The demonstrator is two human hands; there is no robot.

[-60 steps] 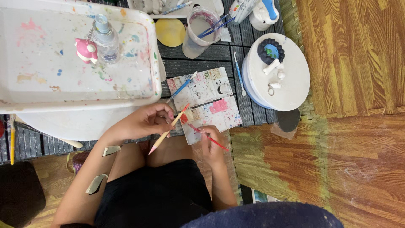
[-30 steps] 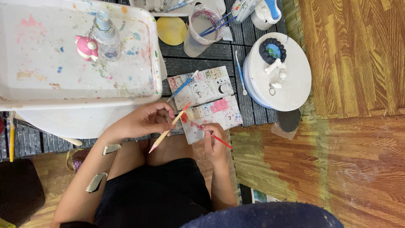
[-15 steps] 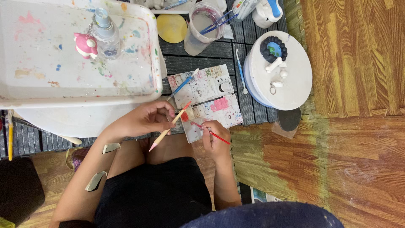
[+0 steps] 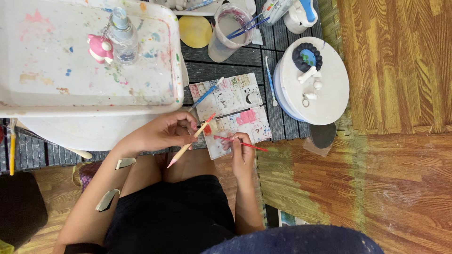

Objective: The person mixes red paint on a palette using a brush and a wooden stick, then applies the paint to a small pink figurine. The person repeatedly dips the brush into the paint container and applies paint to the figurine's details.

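A: Since two seconds ago, little has shifted: both hands stay over the lower paint palette (image 4: 238, 131), and the view has drifted slightly so the round white stand sits lower in frame.

B: Hand states?

A: Left hand (image 4: 162, 134) is closed around a wooden brush (image 4: 190, 140), its red-tipped end touching the palette's left edge. Right hand (image 4: 242, 153) is closed on a thin red brush (image 4: 240, 142), held across the same palette. Work remains at the paint-mixing wells.

B: Beyond the hands?

A: A second palette (image 4: 228, 94) lies just above, with a blue brush (image 4: 205, 94) resting on it. Further out: a paint-spattered white tray (image 4: 56, 84) carrying a clear bottle (image 4: 123, 35) and a pink figurine (image 4: 100, 48); a yellow disc (image 4: 195, 31); a clear cup (image 4: 226, 33) holding brushes; the round white stand (image 4: 329, 94) bearing a black-and-blue ring piece (image 4: 307, 56). No legible labels are distinguishable.
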